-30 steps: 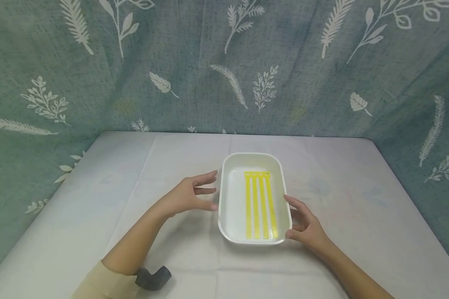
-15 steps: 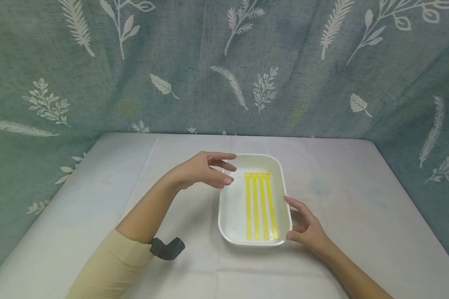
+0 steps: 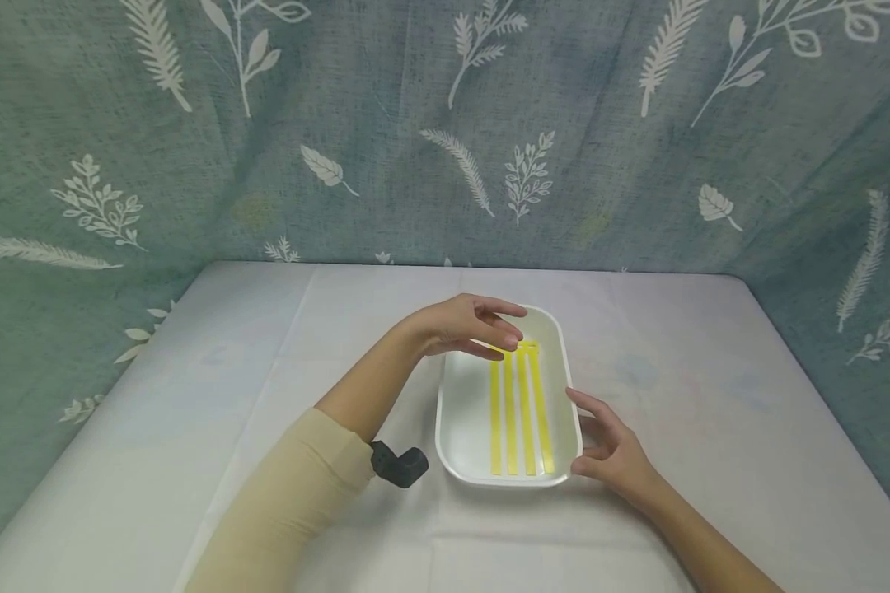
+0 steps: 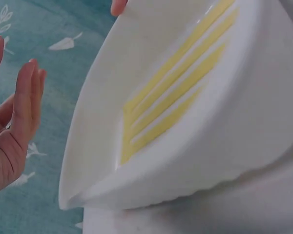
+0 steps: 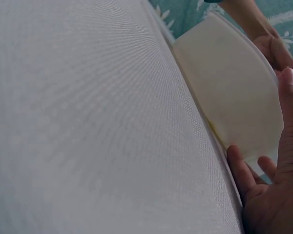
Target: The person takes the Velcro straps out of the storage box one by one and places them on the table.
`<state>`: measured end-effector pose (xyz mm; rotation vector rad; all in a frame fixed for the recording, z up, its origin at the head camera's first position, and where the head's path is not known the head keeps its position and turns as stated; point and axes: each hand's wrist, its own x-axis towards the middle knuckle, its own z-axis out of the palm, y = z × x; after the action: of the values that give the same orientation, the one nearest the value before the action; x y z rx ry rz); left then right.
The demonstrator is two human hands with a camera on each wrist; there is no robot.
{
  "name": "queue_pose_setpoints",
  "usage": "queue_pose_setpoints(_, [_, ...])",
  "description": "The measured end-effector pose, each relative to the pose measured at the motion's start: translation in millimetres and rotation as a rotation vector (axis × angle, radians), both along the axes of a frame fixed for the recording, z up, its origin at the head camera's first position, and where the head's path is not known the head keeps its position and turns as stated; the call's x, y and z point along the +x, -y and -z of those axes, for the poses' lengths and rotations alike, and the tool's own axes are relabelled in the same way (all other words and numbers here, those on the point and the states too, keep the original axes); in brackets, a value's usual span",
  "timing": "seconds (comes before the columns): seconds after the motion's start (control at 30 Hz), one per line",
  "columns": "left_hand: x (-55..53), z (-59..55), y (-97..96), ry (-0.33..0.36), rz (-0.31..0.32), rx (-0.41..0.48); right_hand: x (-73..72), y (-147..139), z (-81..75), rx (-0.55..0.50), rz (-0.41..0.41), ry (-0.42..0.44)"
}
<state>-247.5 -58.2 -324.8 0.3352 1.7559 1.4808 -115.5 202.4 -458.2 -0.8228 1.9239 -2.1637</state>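
A white rectangular tray (image 3: 463,412) with rounded corners and raised walls sits on the cloth. Several flat yellow strips (image 3: 510,420) lie side by side inside it, linked by a crossband at the far end. My left hand (image 3: 469,326) hovers over the tray's far left part, fingers spread and holding nothing; it hides part of the far rim and some strip ends. My right hand (image 3: 614,451) touches the tray's right side, with the index fingertip and thumb tip at the rim. In the right wrist view, the right fingers (image 5: 239,165) lie low along the wall, the thumb raised.
A white cloth (image 3: 326,329) covers the table. Behind it and along both sides hangs a blue-green curtain (image 3: 386,107) with white leaf prints. A black angled piece (image 3: 399,464) is attached at my left sleeve cuff.
My left hand has left the tray's left side, risen and moved right over its far part. My right hand stays at the right rim. Tray and strips keep their place.
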Motion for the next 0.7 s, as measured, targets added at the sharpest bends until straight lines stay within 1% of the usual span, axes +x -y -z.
queue_pose_setpoints(0.1, [-7.4,6.5,-7.6,0.011,-0.012,-0.021,-0.5,-0.2,0.1,0.005,-0.002,0.003])
queue_pose_setpoints(0.23, [-16.2,17.4,-16.6,0.018,-0.053,-0.095,-1.5,-0.4,0.8,-0.002,-0.010,-0.006])
queue_pose_setpoints(0.43, [-24.9,36.5,-26.9,0.036,-0.108,-0.174,-2.8,-0.9,1.5,-0.006,-0.017,-0.009])
queue_pose_setpoints(0.6, [-26.0,54.0,-37.9,0.005,-0.169,-0.184,-2.2,-1.3,0.6,0.003,-0.011,-0.008])
queue_pose_setpoints(0.7, [-24.6,63.4,-45.8,-0.051,-0.210,-0.203,-2.0,-1.6,0.7,0.008,-0.013,-0.004])
